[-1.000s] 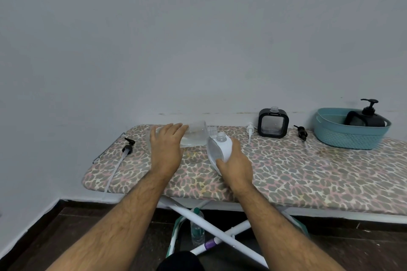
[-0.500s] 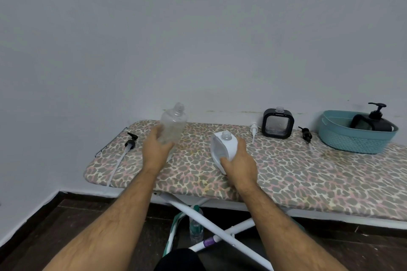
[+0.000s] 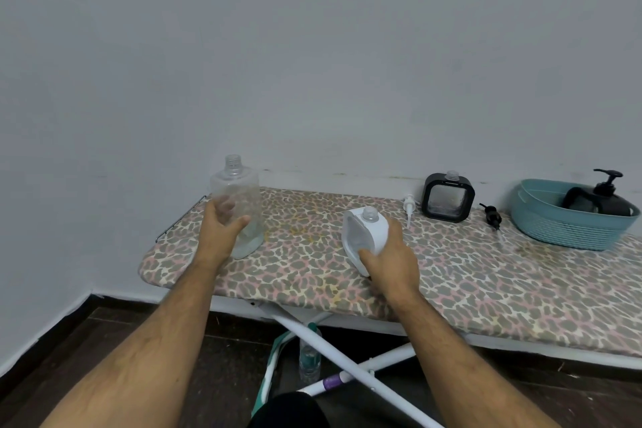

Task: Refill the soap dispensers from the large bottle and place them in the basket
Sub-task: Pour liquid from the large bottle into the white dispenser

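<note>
Near board's left end, my left hand [image 3: 222, 229] grips upright clear bottle [image 3: 239, 208]; my right hand [image 3: 389, 261] holds tilted white dispenser [image 3: 364, 233] at board [image 3: 486, 274] middle, fingers wrapped behind.

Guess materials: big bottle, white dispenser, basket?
Bottle: clear, glossy plastic, likely; the fingers show through its wall. White dispenser: opaque, smooth plastic shell, it seems, with a translucent window. Basket: teal, matte moulded plastic in a woven-look ribbing.
</note>
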A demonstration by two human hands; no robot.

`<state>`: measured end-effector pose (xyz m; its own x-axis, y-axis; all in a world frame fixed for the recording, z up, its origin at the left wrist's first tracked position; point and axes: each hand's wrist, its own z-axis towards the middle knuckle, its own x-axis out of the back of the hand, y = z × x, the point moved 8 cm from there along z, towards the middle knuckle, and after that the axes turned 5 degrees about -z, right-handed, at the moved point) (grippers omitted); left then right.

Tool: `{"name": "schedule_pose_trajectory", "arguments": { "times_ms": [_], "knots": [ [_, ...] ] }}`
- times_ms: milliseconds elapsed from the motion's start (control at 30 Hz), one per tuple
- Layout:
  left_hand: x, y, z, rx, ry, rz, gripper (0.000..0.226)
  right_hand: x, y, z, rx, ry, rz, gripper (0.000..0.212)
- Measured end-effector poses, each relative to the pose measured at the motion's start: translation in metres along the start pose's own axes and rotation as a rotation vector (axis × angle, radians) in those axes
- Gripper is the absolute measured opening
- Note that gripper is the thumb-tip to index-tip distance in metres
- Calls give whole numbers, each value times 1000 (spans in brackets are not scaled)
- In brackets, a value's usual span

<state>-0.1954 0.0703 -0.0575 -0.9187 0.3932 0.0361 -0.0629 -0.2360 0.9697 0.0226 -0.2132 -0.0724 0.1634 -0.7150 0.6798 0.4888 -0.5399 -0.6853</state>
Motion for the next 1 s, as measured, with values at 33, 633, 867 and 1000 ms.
{"name": "schedule_pose_trajectory", "arguments": {
  "times_ms": [33, 633, 867, 1000],
  "knots": [
    [-1, -1, 1, -1, -8, 17, 63, 0, 0, 0, 0, 1, -1, 74],
    [-31, 47, -81, -306, 129, 226, 22, 7, -3, 18, 80, -288, 115, 98],
    [-121, 18, -84, -14, -351, 118, 61, 11, -3, 25, 86, -560, 76, 112],
    [-151, 13, -87, 49, -494, 84, 87, 12, 0, 32, 109, -567, 4, 116]
  ]
}}
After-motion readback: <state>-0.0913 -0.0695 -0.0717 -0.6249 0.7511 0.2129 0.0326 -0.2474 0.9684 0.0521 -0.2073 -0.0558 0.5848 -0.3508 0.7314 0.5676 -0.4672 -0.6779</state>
